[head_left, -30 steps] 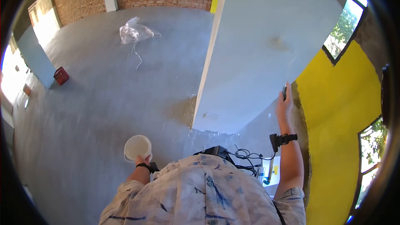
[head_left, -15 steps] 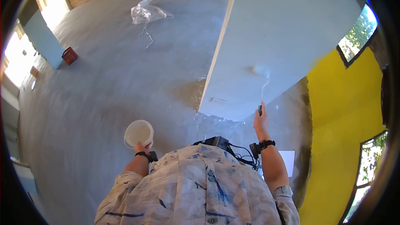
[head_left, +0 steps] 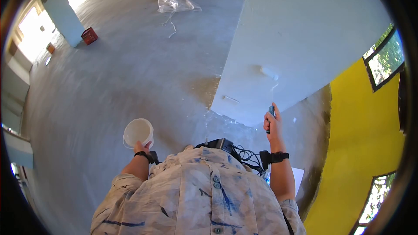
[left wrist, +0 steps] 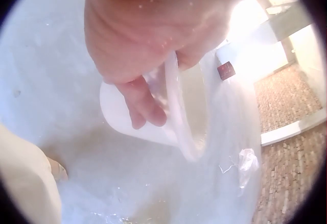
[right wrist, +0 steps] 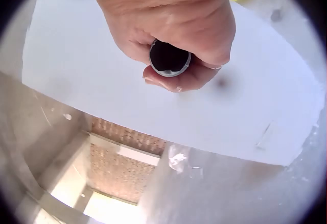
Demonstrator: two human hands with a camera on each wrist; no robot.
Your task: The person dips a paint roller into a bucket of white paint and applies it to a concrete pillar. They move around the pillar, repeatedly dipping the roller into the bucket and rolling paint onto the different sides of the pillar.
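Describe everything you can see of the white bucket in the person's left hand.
The white bucket is a small round pail of what looks like thin, slightly translucent white plastic, with a thickened rim and an open top; no lid or handle shows. Its inside looks plain white, and any contents cannot be told. The left hand grips it at the rim, fingers curled over the outer wall. It is held tilted above the grey floor, and nothing else touches it.

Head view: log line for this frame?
left hand: grips bucket rim | right hand: grips roller handle, near white wall | floor: plastic bag, red crate
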